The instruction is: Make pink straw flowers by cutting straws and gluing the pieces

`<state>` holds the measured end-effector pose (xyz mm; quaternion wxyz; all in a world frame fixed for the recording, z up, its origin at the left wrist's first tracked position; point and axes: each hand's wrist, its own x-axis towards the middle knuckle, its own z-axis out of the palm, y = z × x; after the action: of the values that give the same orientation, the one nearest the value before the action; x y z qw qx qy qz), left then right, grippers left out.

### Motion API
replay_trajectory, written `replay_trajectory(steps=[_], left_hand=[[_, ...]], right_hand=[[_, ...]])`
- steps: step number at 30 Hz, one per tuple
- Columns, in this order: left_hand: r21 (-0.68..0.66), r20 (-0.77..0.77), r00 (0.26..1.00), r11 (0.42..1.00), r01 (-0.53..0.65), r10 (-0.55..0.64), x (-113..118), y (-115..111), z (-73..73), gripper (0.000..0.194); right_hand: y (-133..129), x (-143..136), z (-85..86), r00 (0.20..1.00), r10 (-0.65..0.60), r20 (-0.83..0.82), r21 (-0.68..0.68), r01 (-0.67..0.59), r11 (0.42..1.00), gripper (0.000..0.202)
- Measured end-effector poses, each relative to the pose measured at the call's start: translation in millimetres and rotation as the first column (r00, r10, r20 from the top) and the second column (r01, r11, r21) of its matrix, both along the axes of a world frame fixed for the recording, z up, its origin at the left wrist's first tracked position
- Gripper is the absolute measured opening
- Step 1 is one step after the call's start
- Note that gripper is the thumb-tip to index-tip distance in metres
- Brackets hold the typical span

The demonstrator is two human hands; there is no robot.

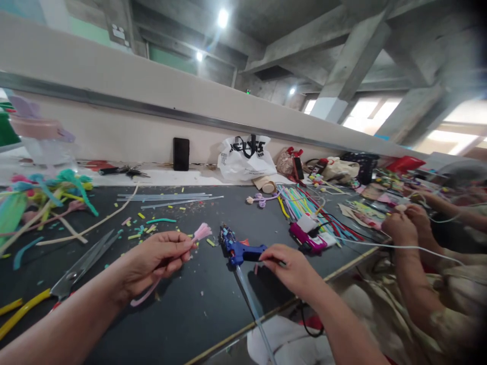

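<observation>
My left hand [167, 256] pinches a pink fuzzy stem, whose frayed pink tip [202, 231] sticks out past the fingertips; its tail curls below the palm. At the handle end of a blue glue gun [247, 252] is my right hand [287, 266], its fingers pressed together around the grip's end. The glue gun lies on the dark table with a long clear glue stick [249, 299] running out of its back toward the front edge. Large scissors [72, 276] with yellow handles lie left of my left arm.
Colored stems [304, 203] fan out beside a magenta glue gun [310, 239]. Small cut bits are scattered behind my left hand. A phone [181, 154] and a white bag [247, 157] stand along the back. Another person's hands [405, 225] work at the right.
</observation>
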<state>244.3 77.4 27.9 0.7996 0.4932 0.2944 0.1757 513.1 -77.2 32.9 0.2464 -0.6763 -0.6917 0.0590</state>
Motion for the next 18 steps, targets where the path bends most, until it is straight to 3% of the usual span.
replay_trajectory(steps=[3,6,8,13,18], left_hand=[[0.017,-0.014,1.000,1.000,0.019,-0.018,0.3,-1.5,-0.5,0.016],[0.025,-0.037,0.998,0.999,0.046,-0.045,1.7,-4.6,1.4,0.020],[0.031,-0.037,0.998,0.998,0.048,-0.047,2.9,-7.0,3.4,0.023],[0.031,0.013,0.998,0.997,0.068,-0.069,4.2,-8.7,5.3,0.021],[-0.007,0.104,0.994,0.999,0.037,-0.037,3.3,-9.3,3.5,0.019]], right_hand=[[-0.6,-4.0,-11.7,0.993,0.073,0.093,-0.073,-0.066,0.995,0.021],[2.9,-9.4,-18.5,0.970,0.025,0.243,-0.115,0.003,0.993,0.020],[4.9,-11.7,-19.2,0.966,-0.006,0.258,-0.128,0.040,0.991,0.018],[8.3,-19.6,-10.2,0.998,-0.010,-0.059,-0.122,0.003,0.993,0.013],[16.9,-37.1,3.8,0.939,-0.050,-0.341,-0.107,0.014,0.994,0.010]])
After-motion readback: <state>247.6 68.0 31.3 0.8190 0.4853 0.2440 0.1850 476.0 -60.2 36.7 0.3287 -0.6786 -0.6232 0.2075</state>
